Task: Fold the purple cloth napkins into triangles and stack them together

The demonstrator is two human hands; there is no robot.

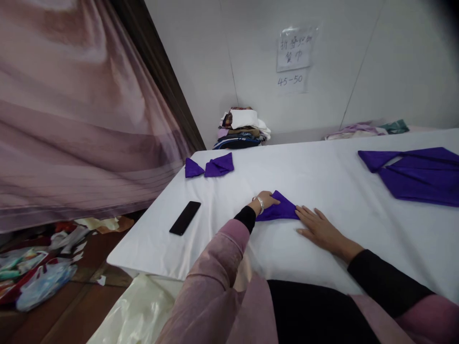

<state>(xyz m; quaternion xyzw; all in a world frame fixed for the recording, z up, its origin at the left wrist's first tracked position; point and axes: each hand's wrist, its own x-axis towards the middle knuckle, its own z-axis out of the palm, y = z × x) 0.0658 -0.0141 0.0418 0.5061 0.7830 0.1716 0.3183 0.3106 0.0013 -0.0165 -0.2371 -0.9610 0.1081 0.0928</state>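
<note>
On the white tabletop [322,177], hands [266,199] [320,230] apparently touch purple cloth [282,209]

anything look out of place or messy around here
The floor beside the table looks untidy: a plastic bag and other items lie jumbled there. The black phone seems slightly odd, lying at a slant near purple cloths. Nothing looks spilled or damaged on the table.

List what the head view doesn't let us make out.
Head view: left part of the held-down purple cloth, covered by the left hand.
Head view: end of the larger purple cloth, cut by the right edge.
Head view: base of the clothes pile, behind the table.
</note>
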